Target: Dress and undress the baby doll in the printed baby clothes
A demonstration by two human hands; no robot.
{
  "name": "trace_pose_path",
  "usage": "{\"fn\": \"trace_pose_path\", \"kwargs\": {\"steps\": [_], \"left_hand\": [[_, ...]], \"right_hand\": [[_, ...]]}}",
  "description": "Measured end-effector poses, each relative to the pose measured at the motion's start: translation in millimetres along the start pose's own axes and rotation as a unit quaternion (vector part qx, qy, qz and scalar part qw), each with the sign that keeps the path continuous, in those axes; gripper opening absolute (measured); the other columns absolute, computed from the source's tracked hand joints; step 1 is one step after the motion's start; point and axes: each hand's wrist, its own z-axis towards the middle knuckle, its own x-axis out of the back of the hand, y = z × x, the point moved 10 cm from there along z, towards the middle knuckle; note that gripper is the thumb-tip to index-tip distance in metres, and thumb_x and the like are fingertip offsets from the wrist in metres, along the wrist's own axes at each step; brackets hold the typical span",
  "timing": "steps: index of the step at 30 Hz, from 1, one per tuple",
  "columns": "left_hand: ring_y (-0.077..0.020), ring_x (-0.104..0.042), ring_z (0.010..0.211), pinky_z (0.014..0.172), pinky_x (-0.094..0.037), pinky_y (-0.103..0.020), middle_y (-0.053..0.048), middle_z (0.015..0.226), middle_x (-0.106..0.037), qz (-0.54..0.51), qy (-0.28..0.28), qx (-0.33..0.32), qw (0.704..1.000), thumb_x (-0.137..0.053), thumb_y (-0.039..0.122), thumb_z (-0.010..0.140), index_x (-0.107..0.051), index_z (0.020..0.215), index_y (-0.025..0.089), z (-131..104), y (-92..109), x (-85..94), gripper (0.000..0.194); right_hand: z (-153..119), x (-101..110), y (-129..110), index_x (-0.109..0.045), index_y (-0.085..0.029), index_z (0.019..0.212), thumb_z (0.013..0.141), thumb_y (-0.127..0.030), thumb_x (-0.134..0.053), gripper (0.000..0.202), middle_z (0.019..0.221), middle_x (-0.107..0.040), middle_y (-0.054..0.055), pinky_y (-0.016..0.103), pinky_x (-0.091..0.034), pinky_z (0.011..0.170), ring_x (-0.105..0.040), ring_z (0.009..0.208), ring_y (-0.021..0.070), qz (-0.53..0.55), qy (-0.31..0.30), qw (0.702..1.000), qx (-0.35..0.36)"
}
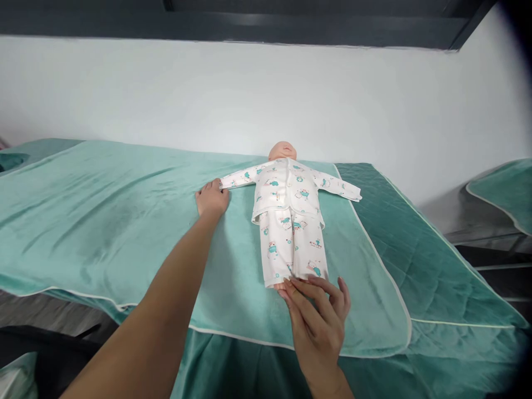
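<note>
A baby doll [282, 151] lies on its back with its arms spread, its head toward the wall. It wears a white printed pyjama jacket [286, 185] and matching trousers [277, 249]. My left hand [211, 198] is closed around the end of the outstretched sleeve [241, 177] on the left, hiding the cuff. At the trouser hems, my right hand [318, 316] has thumb and fingertips together near the doll's feet, which are mostly covered. Whether it grips cloth or a foot is hard to see. The other sleeve [344, 190] lies flat on the right.
A light green blanket [124, 221] with white piping lies under the doll. Beneath it is a darker quilted green cover [415, 255]. A white wall [249, 94] rises behind, below a dark overhead frame [249, 25]. Another green-covered surface [505, 191] stands at right.
</note>
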Motion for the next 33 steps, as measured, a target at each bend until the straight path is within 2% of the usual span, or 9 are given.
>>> {"fn": "trace_pose_path", "kwargs": {"steps": [4, 9, 11, 17, 21, 26, 33], "left_hand": [[-0.0299, -0.051, 0.125, 0.1, -0.035, -0.047, -0.01, 0.134, -0.061, 0.002, 0.003, -0.002, 1.0, -0.038, 0.035, 0.09, -0.051, 0.131, 0.026, 0.4, 0.4, 0.4, 0.044], [-0.0304, -0.051, 0.124, 0.1, -0.034, -0.047, -0.011, 0.133, -0.061, 0.0, 0.001, -0.002, 1.0, -0.038, 0.034, 0.09, -0.051, 0.132, 0.026, 0.0, 0.9, 0.6, 0.044], [-0.0303, -0.051, 0.124, 0.101, -0.034, -0.047, -0.011, 0.132, -0.062, -0.002, 0.002, -0.002, 1.0, -0.037, 0.034, 0.091, -0.051, 0.132, 0.026, -0.6, 1.4, 1.5, 0.044], [-0.0291, -0.05, 0.126, 0.102, -0.034, -0.046, -0.01, 0.134, -0.061, 0.008, -0.008, 0.008, 1.0, -0.037, 0.034, 0.091, -0.05, 0.132, 0.026, -1.3, 1.1, 1.1, 0.044], [-0.0293, -0.049, 0.127, 0.102, -0.033, -0.046, -0.01, 0.136, -0.059, 0.001, -0.01, 0.005, 1.0, -0.037, 0.035, 0.091, -0.05, 0.133, 0.026, -0.9, 1.9, 1.3, 0.045], [-0.0298, -0.05, 0.127, 0.101, -0.034, -0.047, -0.01, 0.135, -0.06, 0.001, -0.008, 0.004, 1.0, -0.037, 0.035, 0.091, -0.05, 0.132, 0.026, -0.7, 1.5, 1.5, 0.044], [-0.0295, -0.051, 0.126, 0.1, -0.035, -0.047, -0.01, 0.134, -0.061, 0.0, 0.0, 0.0, 1.0, -0.037, 0.035, 0.09, -0.051, 0.132, 0.026, -0.3, 1.0, 1.2, 0.045]], "right_hand": [[-1.9, -3.8, 0.8, -0.073, -0.029, 0.093, 0.087, -0.023, -0.07, 0.01, 0.095, -0.072, 0.0, 0.062, -0.027, 0.109, -0.06, 0.103, 0.024, 0.002, -0.018, 1.0, -0.002], [-3.6, -16.8, 6.3, -0.063, -0.026, 0.122, 0.089, -0.027, -0.067, 0.033, 0.119, -0.067, 0.006, 0.063, -0.024, 0.111, -0.052, 0.12, 0.0296, -0.032, -0.106, 0.994, 0.011], [-3.4, -17.6, 8.9, -0.062, -0.027, 0.122, 0.09, -0.028, -0.065, 0.033, 0.122, -0.065, 0.006, 0.065, -0.021, 0.111, -0.049, 0.124, 0.0307, -0.041, -0.124, 0.991, 0.008], [3.3, -11.3, 5.7, -0.066, -0.029, 0.107, 0.09, -0.023, -0.065, 0.018, 0.12, -0.065, 0.004, 0.066, -0.022, 0.112, -0.049, 0.124, 0.0296, -0.022, -0.107, 0.994, 0.006], [3.6, -11.8, 4.8, -0.065, -0.028, 0.104, 0.089, -0.022, -0.066, 0.016, 0.118, -0.065, 0.005, 0.064, -0.025, 0.112, -0.049, 0.124, 0.0292, -0.009, -0.106, 0.994, 0.009], [0.9, -12.7, 6.5, -0.063, -0.027, 0.112, 0.09, -0.023, -0.064, 0.023, 0.12, -0.064, 0.006, 0.061, -0.03, 0.111, -0.05, 0.124, 0.0289, -0.002, -0.122, 0.992, 0.006], [3.2, -18.0, 2.0, -0.059, -0.028, 0.124, 0.092, -0.028, -0.061, 0.032, 0.128, -0.06, 0.007, 0.059, -0.031, 0.112, -0.047, 0.128, 0.0301, -0.012, -0.155, 0.988, 0.011]]}}
